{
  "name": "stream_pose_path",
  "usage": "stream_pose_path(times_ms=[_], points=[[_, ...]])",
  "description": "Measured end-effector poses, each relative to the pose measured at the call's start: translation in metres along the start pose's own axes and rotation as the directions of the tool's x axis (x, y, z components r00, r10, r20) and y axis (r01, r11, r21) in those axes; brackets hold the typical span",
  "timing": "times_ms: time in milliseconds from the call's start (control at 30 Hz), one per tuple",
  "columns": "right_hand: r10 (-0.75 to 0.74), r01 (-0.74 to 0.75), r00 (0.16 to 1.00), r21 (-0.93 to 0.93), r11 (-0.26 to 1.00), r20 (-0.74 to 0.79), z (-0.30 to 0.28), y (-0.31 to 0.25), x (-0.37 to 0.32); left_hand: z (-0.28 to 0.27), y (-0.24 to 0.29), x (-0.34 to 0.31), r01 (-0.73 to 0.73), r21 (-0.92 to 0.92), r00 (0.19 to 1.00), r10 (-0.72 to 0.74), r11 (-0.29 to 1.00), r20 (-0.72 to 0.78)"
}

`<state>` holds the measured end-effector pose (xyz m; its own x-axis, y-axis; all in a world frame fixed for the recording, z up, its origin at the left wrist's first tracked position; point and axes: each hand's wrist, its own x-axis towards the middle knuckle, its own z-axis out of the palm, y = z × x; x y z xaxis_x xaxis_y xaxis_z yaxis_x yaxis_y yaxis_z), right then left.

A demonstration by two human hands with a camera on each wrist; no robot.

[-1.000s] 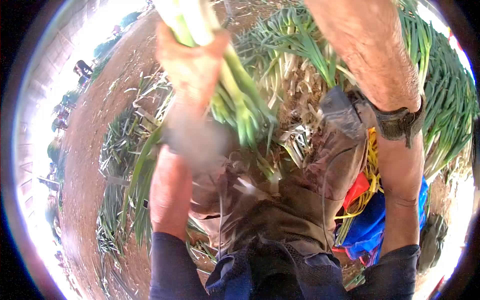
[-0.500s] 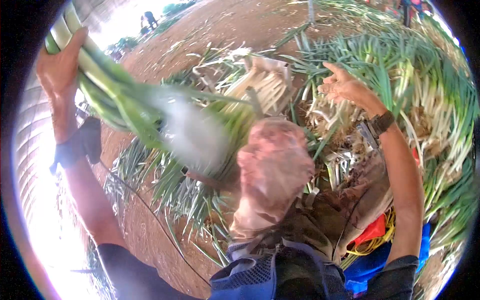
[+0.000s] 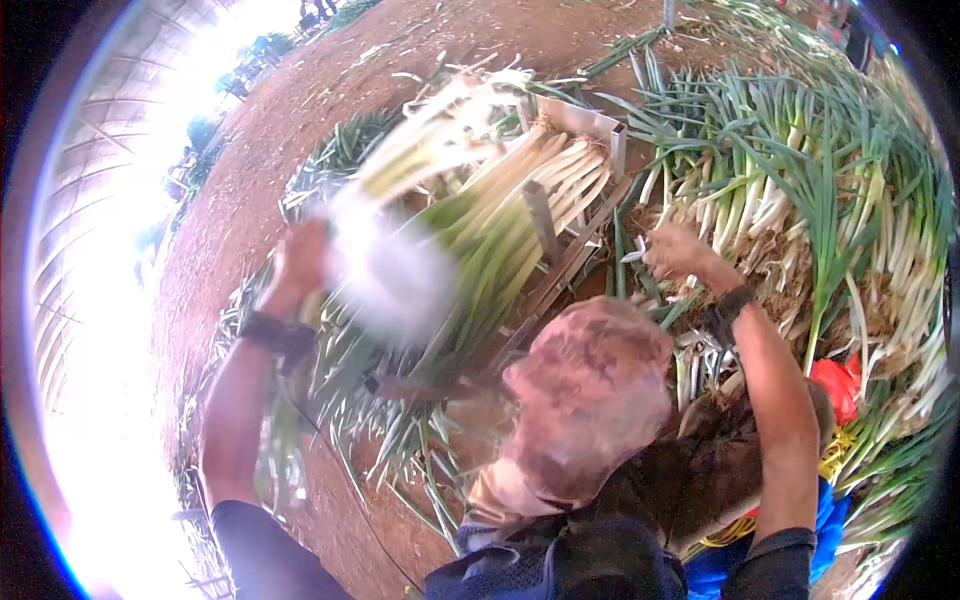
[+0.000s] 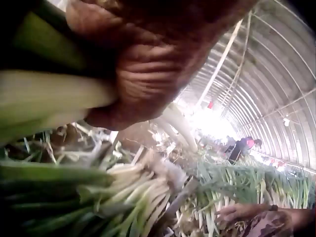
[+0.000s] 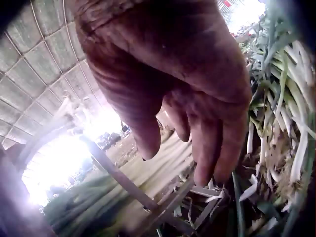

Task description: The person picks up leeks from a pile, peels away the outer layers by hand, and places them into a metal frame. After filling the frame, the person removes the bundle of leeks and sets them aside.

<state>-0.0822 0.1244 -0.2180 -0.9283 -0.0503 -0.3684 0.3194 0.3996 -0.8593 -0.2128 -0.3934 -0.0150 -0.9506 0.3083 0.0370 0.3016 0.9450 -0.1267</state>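
My left hand grips a bunch of long green onions. In the left wrist view its fingers wrap the stalks, and pale ends stick out past the hand. It is over the left side of a rack that holds a pile of green onions, white ends toward the far right. A whitish blur hides part of the bunch in the head view. My right hand hangs right of the rack, beside a heap of untrimmed green onions. Its fingers are loosely bent and hold nothing.
The rack's upright bars stand between the hands. My bent knee is close in front. A red bag, yellow ties and blue cloth lie at right. Loose leaves litter the dirt floor; a cable runs from the left wrist.
The left hand carried the bunch from over my lap out to the far left, then back rightward and down to the rack. The right hand came into view, fingers spread, then lowered and relaxed.
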Motion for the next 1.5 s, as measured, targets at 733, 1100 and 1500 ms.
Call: stream_pose_path(times_ms=[733,1100,1500], points=[[-0.784,0.463,0.605,-0.739,0.490,-0.141,0.100,-0.083,0.254,0.188,0.172,0.146,0.021,-0.265,0.988,0.020,0.964,0.150],[-0.785,0.441,0.591,-0.740,0.507,-0.185,0.112,-0.060,0.253,0.185,0.090,0.160,-0.004,-0.408,0.946,0.136,0.913,0.295],[-0.728,0.432,0.668,-0.717,0.547,-0.153,0.111,-0.070,0.241,0.147,0.119,0.153,-0.186,-0.083,0.973,0.172,0.979,-0.157]])
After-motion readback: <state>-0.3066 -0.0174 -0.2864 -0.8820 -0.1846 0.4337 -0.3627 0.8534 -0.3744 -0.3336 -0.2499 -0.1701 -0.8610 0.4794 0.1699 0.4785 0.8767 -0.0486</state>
